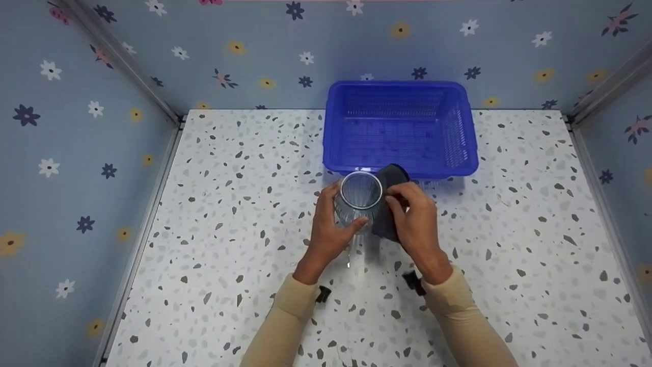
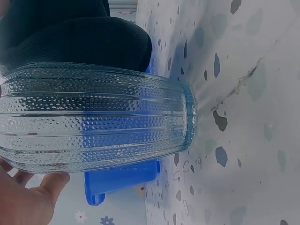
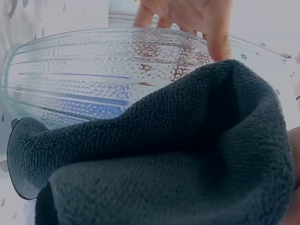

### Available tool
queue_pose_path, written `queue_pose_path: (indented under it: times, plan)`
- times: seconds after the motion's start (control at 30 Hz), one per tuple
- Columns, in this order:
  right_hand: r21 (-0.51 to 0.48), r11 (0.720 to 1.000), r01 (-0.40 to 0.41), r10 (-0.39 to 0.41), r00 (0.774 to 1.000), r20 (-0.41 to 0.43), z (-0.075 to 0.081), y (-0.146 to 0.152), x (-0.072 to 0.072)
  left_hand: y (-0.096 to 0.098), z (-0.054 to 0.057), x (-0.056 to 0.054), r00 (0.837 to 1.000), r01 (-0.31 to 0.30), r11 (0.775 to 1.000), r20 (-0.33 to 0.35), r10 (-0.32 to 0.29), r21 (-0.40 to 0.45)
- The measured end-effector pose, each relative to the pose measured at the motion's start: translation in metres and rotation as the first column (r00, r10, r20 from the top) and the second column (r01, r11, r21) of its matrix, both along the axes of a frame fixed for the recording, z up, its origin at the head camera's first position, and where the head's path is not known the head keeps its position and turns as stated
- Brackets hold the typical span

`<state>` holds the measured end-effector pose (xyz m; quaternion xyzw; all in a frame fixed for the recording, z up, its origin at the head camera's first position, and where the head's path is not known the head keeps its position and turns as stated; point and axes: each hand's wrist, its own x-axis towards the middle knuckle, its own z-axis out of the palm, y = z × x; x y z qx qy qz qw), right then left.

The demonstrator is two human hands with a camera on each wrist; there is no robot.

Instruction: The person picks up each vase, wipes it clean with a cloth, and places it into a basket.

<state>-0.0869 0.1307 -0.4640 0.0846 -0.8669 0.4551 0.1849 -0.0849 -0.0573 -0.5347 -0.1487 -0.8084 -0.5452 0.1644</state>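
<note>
Centre: left hand (image 1: pixel 330 232) grips ribbed glass vase (image 2: pixel 103 122); right hand (image 1: pixel 419 219) pinches dark terry cloth (image 3: pixel 154 187), apparently wiping; next likely calls for turning the vase.

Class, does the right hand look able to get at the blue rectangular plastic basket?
Probably yes: the basket sits just beyond the right hand, its top uncovered, though the hand's fingers hold a dark grey textured cloth.

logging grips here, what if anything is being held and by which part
The left hand holds the tall, clear, ribbed glass vase by its upper body; the right hand pinches the folded dark grey terry cloth near its upper end.
</note>
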Motion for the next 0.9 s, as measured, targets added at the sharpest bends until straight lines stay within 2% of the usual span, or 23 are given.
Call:
queue_pose_path:
  times: [0.13,0.23,0.5,0.63,0.77,0.9]
  plan:
    - [-0.006,1.000,0.000,0.000,1.000,0.020,-0.005,0.002,0.002,0.001,0.000,0.000,1.000,0.002,1.000,-0.009,-0.002,0.008]
    - [-0.018,1.000,0.006,-0.005,0.999,0.053,-0.014,0.005,0.003,0.001,0.000,0.000,1.000,0.007,1.000,-0.013,-0.007,0.014]
    - [0.016,1.000,-0.017,0.015,0.989,0.145,-0.070,0.009,-0.001,0.000,0.000,0.000,1.000,0.000,1.000,0.008,0.000,0.014]
    - [0.070,0.997,-0.025,0.011,0.981,0.195,-0.089,0.007,-0.002,0.000,0.000,0.000,1.000,0.000,1.000,0.018,-0.001,0.013]
    - [0.104,0.994,-0.038,0.015,0.976,0.219,-0.096,0.005,-0.002,0.000,0.001,0.000,1.000,-0.003,1.000,0.022,0.003,0.007]
    - [0.080,0.996,-0.036,0.018,0.976,0.217,-0.092,0.006,-0.002,0.001,0.001,0.000,1.000,0.001,1.000,0.006,-0.001,-0.001]
